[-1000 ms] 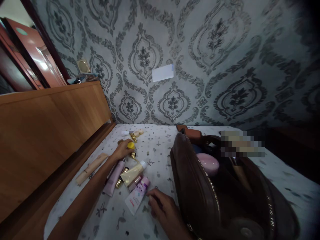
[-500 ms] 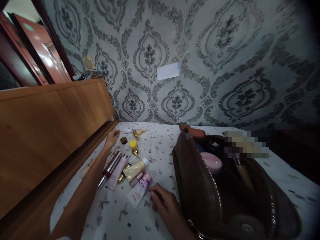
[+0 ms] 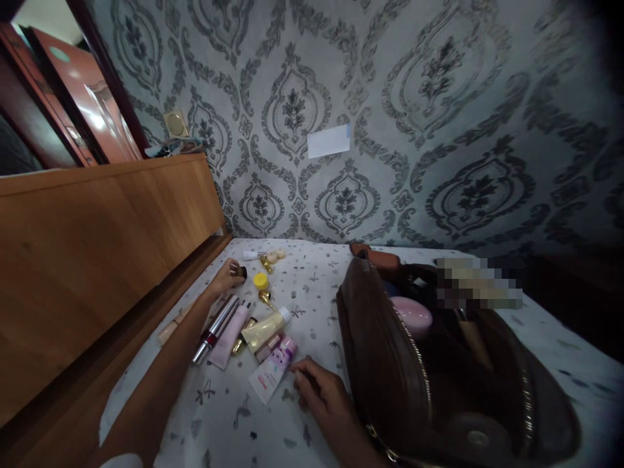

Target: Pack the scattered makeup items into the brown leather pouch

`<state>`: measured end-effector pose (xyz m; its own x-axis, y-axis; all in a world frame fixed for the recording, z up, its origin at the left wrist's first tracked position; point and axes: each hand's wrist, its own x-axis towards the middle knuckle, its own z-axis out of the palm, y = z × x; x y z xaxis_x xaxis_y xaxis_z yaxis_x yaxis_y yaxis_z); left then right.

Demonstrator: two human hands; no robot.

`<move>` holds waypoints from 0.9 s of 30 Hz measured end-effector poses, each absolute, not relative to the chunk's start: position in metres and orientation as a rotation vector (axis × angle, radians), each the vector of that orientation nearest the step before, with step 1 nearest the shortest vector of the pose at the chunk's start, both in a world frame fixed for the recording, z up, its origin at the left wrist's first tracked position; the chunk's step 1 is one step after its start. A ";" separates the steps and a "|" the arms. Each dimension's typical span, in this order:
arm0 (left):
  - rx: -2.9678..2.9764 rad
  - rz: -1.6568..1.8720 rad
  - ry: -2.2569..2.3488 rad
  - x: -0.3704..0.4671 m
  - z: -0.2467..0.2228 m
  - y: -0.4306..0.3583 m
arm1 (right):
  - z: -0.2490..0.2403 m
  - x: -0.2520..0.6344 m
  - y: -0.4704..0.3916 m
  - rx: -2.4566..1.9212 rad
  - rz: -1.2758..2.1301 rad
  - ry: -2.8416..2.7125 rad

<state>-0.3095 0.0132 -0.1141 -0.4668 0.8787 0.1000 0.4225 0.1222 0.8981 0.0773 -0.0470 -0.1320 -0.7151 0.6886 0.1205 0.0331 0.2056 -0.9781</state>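
Note:
My left hand (image 3: 228,275) reaches over the printed sheet at the upper left, its fingers closed round a small brown jar (image 3: 238,272). Just right of it stands a yellow jar (image 3: 260,281). My right hand (image 3: 316,388) rests with bent, parted fingers beside a white and purple tube (image 3: 273,370), holding nothing. Left of that tube lie a cream tube (image 3: 264,329), a pink tube (image 3: 231,336), a silver and red tube (image 3: 215,330) and a gold item (image 3: 244,337). A gold piece (image 3: 266,298) lies below the yellow jar.
An open brown bag (image 3: 385,351) fills the lower right, with a pink oval case (image 3: 413,316) and a wooden-handled brush (image 3: 475,343) in it. An orange-brown case (image 3: 383,260) lies behind. A wooden board (image 3: 112,227) runs along the left; a patterned wall (image 3: 370,195) stands behind.
My left hand has moved slightly right and nearer, and its fingers have closed on the small brown jar. My right hand has stayed almost still.

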 end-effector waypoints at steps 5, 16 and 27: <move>1.170 1.460 1.586 -0.298 -0.107 -0.012 | -0.131 0.077 -0.046 -0.659 1.548 -1.932; 1.059 1.668 1.361 -0.289 -0.088 -0.037 | -0.132 0.077 -0.045 -0.679 1.534 -1.941; 1.212 1.599 1.443 -0.234 -0.080 -0.066 | -0.125 0.078 -0.047 -0.688 1.488 -1.952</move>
